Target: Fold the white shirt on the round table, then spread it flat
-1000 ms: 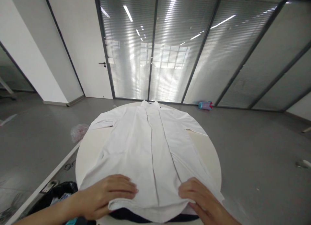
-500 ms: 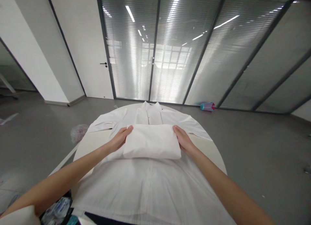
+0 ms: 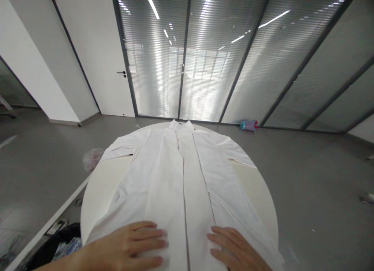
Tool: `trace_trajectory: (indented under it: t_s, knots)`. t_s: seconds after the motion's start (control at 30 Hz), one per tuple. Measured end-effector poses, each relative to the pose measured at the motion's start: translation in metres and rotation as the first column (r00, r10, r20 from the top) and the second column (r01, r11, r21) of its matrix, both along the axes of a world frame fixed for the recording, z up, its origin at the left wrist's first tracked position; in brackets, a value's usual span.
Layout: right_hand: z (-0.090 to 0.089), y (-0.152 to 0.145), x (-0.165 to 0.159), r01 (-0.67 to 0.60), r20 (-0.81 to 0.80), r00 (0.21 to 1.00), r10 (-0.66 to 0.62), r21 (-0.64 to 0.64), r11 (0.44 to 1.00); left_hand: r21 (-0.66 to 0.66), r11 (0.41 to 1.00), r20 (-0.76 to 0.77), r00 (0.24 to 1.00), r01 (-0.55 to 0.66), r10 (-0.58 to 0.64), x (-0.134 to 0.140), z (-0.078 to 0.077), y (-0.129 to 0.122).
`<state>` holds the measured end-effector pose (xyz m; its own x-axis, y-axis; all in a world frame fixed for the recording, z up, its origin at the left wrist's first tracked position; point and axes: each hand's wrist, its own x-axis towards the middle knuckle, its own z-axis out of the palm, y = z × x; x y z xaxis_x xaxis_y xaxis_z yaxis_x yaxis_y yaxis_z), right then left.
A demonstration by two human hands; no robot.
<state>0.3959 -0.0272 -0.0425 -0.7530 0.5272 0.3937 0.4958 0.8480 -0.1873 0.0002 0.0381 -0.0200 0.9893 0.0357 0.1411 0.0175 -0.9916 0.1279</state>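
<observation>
Now that the white shirt (image 3: 181, 177) lies unfolded again on the round table (image 3: 251, 185), our left hand (image 3: 131, 245) and right hand (image 3: 233, 251) press its hem at 6 o'clock, fingers apart and flat.

This is looking like a big office room that is mostly bare. Tall glass walls (image 3: 222, 60) with dark frames are standing all along the back, and thin blinds are hanging shut behind them. Long ceiling lights are shining in the glass. A plain white door (image 3: 99, 60) with a black handle is sitting on the left. The grey floor (image 3: 315, 177) is stretching wide around one round white table (image 3: 254, 189).
</observation>
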Motion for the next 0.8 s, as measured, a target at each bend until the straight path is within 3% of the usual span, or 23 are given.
trace_trajectory:
  t_s: [0.1,0.27,0.37,0.57,0.8]
  knots:
    - [0.003,0.008,0.006,0.082,0.130,0.987,-0.091,0.072,0.994,-0.115,0.991,-0.046,0.997,-0.063,0.058,0.003,0.008,0.010]
    - [0.006,0.032,0.008,0.060,0.255,0.964,-0.080,0.085,0.995,-0.235,0.972,-0.042,0.999,-0.031,0.022,0.006,0.020,0.017]
    - [0.011,0.044,0.008,0.024,0.260,0.965,-0.035,0.044,0.999,-0.189,0.981,-0.004,0.999,-0.052,0.052,0.005,0.014,0.015]
    - [0.014,0.035,0.009,-0.007,0.284,0.959,0.006,0.002,1.000,-0.027,0.970,-0.030,0.970,-0.243,0.242,0.005,-0.006,0.009]
    - [0.000,0.023,0.014,-0.131,0.245,0.962,0.119,0.034,0.991,-0.105,0.980,-0.050,0.985,-0.167,0.163,0.015,-0.001,0.014]
